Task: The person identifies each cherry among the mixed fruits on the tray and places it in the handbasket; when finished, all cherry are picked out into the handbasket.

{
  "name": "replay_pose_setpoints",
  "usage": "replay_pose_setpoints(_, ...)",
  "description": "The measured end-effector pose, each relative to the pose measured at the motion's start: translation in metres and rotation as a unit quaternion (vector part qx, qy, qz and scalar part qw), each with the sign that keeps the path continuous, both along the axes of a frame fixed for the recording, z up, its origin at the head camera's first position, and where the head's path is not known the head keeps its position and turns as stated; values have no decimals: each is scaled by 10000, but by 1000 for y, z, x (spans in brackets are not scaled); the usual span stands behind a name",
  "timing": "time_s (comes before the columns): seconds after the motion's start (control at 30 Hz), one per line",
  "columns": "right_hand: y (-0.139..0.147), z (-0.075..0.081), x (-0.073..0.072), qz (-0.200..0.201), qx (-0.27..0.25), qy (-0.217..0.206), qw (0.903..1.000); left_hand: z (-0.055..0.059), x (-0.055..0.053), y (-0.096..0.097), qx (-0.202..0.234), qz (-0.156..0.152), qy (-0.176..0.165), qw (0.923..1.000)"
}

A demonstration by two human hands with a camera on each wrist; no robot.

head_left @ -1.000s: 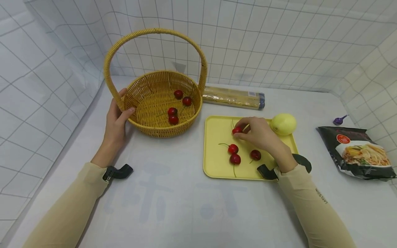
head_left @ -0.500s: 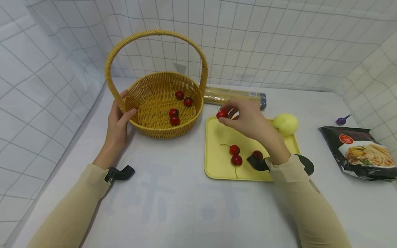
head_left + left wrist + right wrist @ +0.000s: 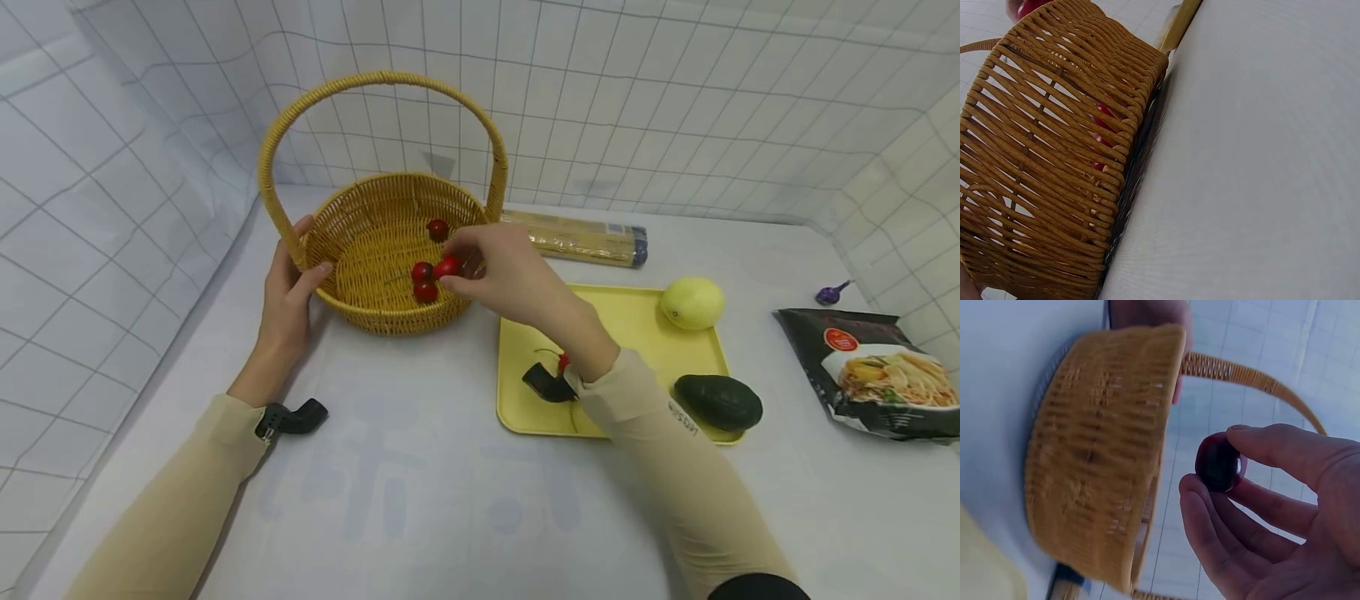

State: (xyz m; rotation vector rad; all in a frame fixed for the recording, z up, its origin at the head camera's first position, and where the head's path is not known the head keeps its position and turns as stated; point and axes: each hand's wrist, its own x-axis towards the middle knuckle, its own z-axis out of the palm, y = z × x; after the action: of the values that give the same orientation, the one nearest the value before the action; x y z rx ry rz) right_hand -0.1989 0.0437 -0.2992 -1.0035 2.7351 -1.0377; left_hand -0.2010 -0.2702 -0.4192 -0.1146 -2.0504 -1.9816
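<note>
- Left hand (image 3: pixel 285 304) is gripping one basket (image 3: pixel 378 323)
- Right hand (image 3: pixel 512 273) is pinching one cherry (image 3: pixel 447 266) above it
- Three visible loose cherries (image 3: pixel 425 292) are lying inside

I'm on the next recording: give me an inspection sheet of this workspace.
Surface: white table, faint marks.
Things: basket upright, three cherries visible inside; tray beside it, another cherry partly hidden on it.
Clutter: lemon on the tray, avocado at its near right corner; gold packet, food bag and purple item on the table.
Hands: left hand grips the basket's side; right hand pinches a cherry over the basket.
Cables: nothing seen.
Surroundings: white gridded sheeting behind and on both sides.
</note>
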Motion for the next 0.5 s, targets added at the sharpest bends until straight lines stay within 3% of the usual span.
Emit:
replay_pose_setpoints(0.17,-25,-1,2,294,41,12,9996,1,0,0,-123,39,-22,9999)
replay_pose_setpoints(0.3,-41,1,4,353,368,-29,9987,1,-1,1,-190,72,-56,9998)
replay_pose_setpoints(0.5,-56,0,5,437,551,-334,9970,1,0,1,-262,97,-109,9995)
